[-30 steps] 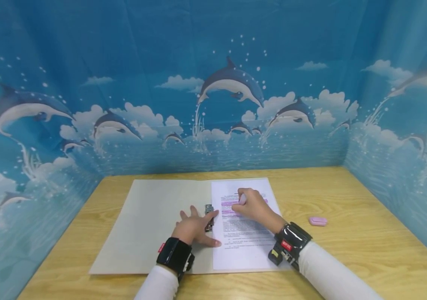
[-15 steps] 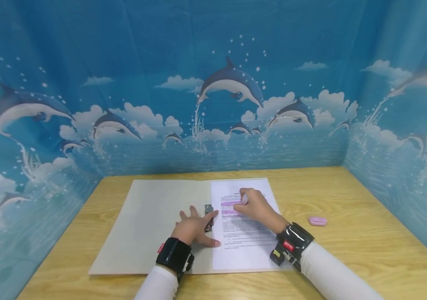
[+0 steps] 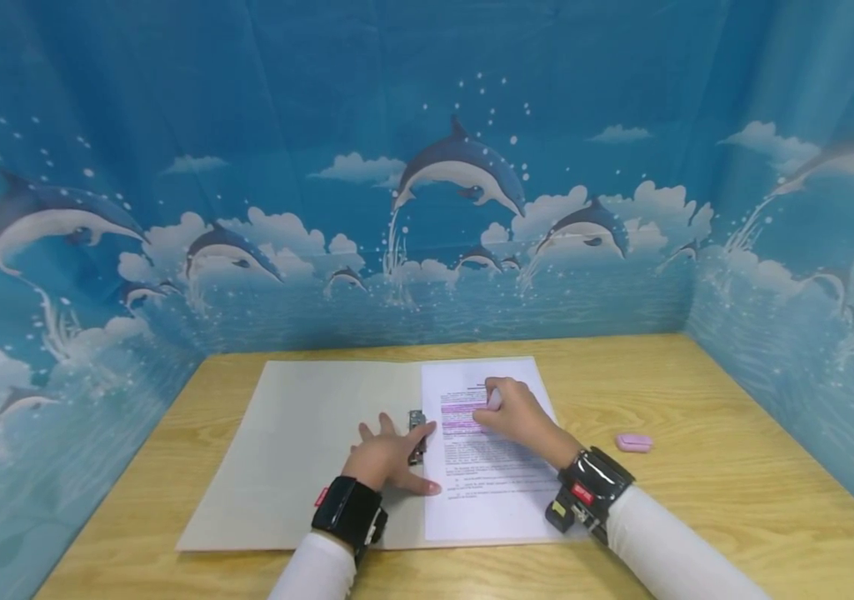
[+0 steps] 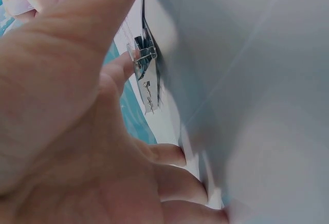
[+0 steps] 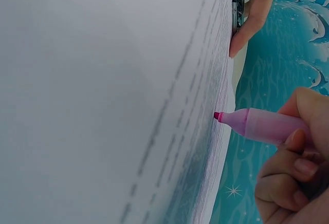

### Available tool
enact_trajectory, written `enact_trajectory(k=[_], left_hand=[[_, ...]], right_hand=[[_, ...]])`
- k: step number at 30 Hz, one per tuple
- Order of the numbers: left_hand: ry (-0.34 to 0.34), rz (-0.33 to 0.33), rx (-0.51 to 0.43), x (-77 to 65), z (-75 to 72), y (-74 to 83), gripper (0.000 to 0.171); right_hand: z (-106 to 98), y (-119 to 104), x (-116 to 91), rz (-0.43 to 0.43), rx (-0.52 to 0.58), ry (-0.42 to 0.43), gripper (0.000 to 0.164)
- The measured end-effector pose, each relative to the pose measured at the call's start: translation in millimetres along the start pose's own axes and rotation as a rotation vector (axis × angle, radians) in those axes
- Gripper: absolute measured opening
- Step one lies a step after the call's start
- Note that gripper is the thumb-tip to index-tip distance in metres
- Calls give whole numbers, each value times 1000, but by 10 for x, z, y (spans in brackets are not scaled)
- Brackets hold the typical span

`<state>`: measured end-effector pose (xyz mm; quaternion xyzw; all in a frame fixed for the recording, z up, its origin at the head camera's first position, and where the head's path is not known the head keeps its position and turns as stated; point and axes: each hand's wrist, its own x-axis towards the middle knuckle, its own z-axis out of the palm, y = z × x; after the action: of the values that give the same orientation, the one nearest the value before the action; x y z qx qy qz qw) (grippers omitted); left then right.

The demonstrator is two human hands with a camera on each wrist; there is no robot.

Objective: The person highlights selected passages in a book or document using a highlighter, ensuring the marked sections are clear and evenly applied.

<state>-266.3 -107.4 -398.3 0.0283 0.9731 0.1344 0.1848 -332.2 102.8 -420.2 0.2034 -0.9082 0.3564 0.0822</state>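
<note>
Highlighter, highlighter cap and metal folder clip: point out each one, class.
Highlighter (image 5: pixel 270 126): right wrist view, on the barrel.
Highlighter cap (image 3: pixel 633 443): head view, middle of its side.
Metal folder clip (image 3: pixel 417 418): head view, far end.

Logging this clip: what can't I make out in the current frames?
Wording on the paper, head view: print too small.
Part of the purple lines, head view: behind the right hand.
Back end of the marker, right wrist view: hidden by the gripping fingers.
Part of the clip, head view: covered by the left hand.

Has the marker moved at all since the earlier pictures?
Yes, slightly: in the head view, the marker has shifted right across the paper, closer to its right edge.
</note>
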Motion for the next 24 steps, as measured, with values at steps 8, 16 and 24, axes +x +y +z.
enact_trajectory(k=[8,16,24], left_hand=[[3,-9,-1,5,4,5,98],[2,-15,-1,2,4,14,98],[2,-8,-1,-4,6,12,98]], right_hand=[[-58,21,-37,-11,-11,16,34],[-118,109,-67,-3,0,21,35],[-195,162,-113,4,3,24,36]])
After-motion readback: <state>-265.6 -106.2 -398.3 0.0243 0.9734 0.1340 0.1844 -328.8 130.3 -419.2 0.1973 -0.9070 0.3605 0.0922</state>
